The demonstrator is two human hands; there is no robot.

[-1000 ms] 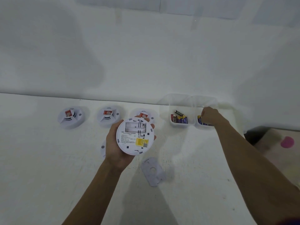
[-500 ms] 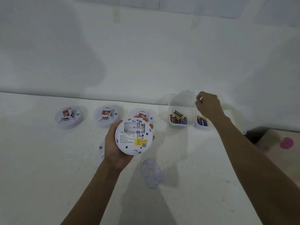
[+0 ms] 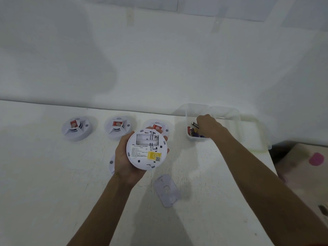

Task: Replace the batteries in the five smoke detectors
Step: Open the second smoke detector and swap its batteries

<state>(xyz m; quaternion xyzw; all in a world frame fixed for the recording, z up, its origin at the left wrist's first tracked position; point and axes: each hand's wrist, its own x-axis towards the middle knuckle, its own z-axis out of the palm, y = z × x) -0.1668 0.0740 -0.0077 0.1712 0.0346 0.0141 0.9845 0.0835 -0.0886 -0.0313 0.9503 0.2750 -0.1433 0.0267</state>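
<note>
While the left hand (image 3: 124, 161) grips the round white plastic smoke detector (image 3: 147, 148) underside up above the white surface (image 3: 53, 174), the right hand (image 3: 206, 125) sits in the clear plastic tub (image 3: 187, 112) of dark cylindrical batteries (image 3: 191, 130), its grasp impossible to tell

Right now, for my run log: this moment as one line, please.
left hand: holds opened smoke detector, bay empty | right hand: in battery bin, grip unclear

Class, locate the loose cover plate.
In the head view, the cover plate lies on the table between both forearms, just nearer the camera than the detector in the left hand.
</note>
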